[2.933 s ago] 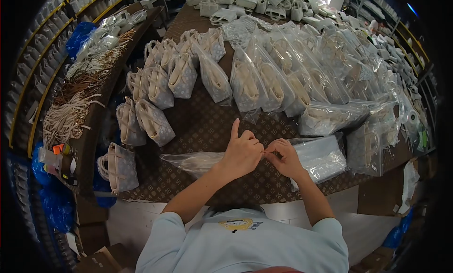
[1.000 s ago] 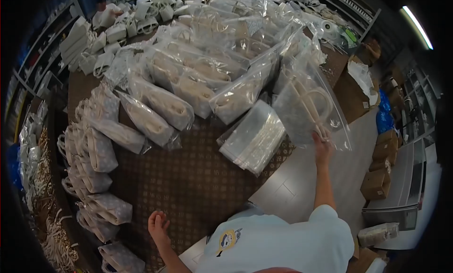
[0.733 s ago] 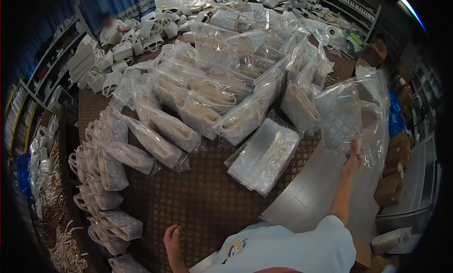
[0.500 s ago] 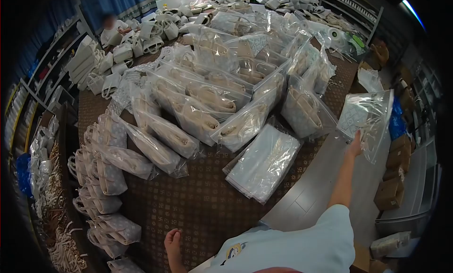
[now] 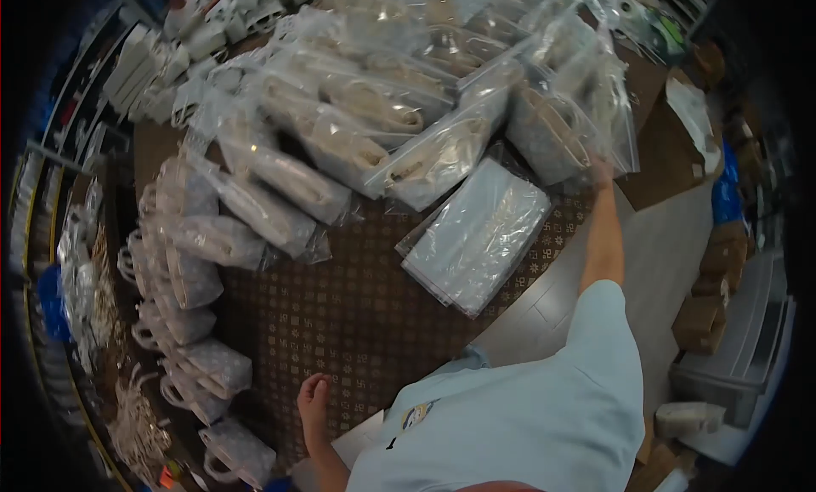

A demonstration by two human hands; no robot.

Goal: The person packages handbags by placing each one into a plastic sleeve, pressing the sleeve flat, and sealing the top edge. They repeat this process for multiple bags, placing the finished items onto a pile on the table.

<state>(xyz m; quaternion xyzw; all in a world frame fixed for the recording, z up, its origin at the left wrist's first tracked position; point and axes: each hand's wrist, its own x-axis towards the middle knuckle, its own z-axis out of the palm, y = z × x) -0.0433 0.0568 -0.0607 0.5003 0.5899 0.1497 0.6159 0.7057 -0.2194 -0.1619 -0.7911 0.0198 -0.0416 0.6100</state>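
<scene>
My right hand (image 5: 602, 170) reaches to the right edge of the table, at the lower end of a handbag in a clear plastic bag (image 5: 614, 122). Motion blurs the fingers, but they appear closed on the plastic. Just left of that hand stands another bagged pale handbag (image 5: 548, 139). My left hand (image 5: 314, 396) hovers near the table's front edge, fingers curled together, with nothing visible in them. Between the hands, a stack of flat clear plastic bags (image 5: 480, 237) lies on the brown patterned tabletop (image 5: 297, 322).
Several bagged handbags (image 5: 331, 143) crowd the table's far half. Unwrapped patterned handbags (image 5: 200, 360) line the left edge. White bags (image 5: 140, 75) are piled at the back left. Cardboard boxes (image 5: 701, 322) and a plastic bin (image 5: 739, 356) stand on the right.
My right hand has swung from beyond the table's right edge in to the bagged handbags, bringing the bagged handbag with it. The view has tilted down. My left hand stays near the front edge.
</scene>
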